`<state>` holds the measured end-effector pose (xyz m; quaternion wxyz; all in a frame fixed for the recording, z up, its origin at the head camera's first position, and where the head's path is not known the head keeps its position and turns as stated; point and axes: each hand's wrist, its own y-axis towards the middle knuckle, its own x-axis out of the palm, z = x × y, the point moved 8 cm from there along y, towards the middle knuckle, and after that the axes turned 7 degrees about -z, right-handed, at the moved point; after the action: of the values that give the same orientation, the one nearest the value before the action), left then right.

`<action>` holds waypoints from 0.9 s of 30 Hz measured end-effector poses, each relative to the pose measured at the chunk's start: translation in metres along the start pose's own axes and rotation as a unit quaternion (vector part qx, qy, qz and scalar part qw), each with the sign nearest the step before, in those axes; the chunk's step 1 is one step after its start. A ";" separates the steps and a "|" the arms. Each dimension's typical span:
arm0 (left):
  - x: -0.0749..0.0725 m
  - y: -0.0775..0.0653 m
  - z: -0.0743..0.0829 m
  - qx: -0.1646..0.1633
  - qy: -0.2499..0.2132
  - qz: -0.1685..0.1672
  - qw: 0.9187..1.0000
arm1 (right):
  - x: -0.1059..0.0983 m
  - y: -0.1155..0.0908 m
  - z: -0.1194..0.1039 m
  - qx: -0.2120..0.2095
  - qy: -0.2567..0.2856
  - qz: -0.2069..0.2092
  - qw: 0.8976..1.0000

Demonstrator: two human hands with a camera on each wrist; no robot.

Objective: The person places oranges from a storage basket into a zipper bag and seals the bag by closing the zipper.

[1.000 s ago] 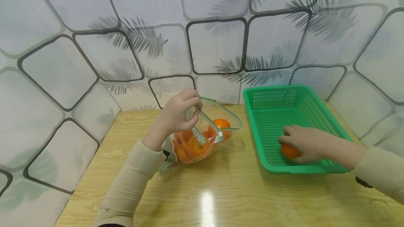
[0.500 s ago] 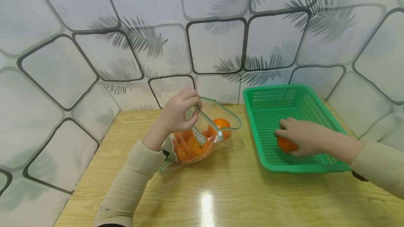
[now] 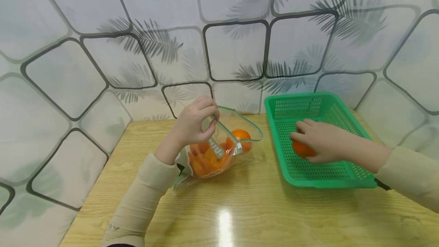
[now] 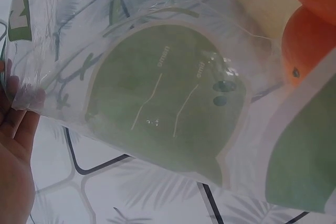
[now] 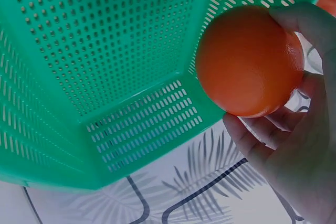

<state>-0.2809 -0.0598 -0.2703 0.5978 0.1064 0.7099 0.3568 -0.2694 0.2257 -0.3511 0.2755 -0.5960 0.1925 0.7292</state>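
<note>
My left hand (image 3: 196, 122) pinches the green-trimmed top edge of a clear zip bag (image 3: 217, 148), keeping its mouth spread. Inside the bag lie several oranges (image 3: 202, 161); one orange (image 3: 238, 136) sits by the opening. The left wrist view has the bag's printed side (image 4: 163, 98) up close, with the fingers (image 4: 23, 129) at its edge. Over the green plastic basket (image 3: 284, 167) my right hand (image 3: 320, 140) grips an orange (image 5: 249, 61), fingers and thumb curled round it. No other orange is visible in the basket.
The basket and bag stand on a light wood table (image 3: 192, 216), the basket to the right of the bag. A patterned wall covering (image 3: 236, 52) with leaf prints closes off the back and both sides.
My right hand has lifted the orange from the near part of the basket and carried it left and away from me. The left hand and bag have stayed put.
</note>
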 end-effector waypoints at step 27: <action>0.000 -0.002 -0.001 -0.004 -0.001 0.001 1.000 | -0.030 0.031 -0.015 -0.028 -0.011 0.071 0.997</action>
<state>-0.2812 -0.0613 -0.2719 0.5984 0.1048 0.7078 0.3604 -0.2738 0.1873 -0.3263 0.2083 -0.5806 0.2111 0.7583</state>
